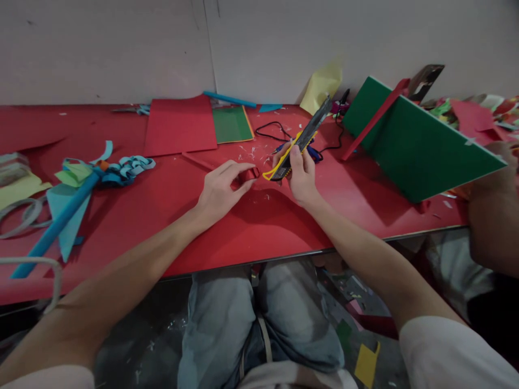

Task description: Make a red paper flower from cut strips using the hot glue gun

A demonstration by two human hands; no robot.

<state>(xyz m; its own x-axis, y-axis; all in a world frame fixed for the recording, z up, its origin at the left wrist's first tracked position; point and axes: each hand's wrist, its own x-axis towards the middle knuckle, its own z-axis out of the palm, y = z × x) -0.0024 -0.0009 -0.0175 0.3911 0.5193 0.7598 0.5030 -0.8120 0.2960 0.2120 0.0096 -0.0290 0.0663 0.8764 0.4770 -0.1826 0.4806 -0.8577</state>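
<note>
My left hand [224,188] is closed in a pinch on a small rolled piece of red paper [251,173] above the red table [194,237]. A narrow red strip [198,161] reaches out behind that hand; whether it joins the rolled piece I cannot tell. In my right hand [302,175] is a yellow and black box cutter [311,129], its long dark end slanting up and away to the right. The cutter's yellow end comes close to the red paper. Below and behind the cutter lies a dark blue tool [315,153], partly hidden, near a black cord [339,138].
A large green board [409,146] with a red strip leans at right, beside another person's arm [492,216]. Red sheets [182,125] and a green sheet [233,125] lie at the back. A blue paper tube [60,219], paper chains [130,170] and tape rolls [15,219] fill the left.
</note>
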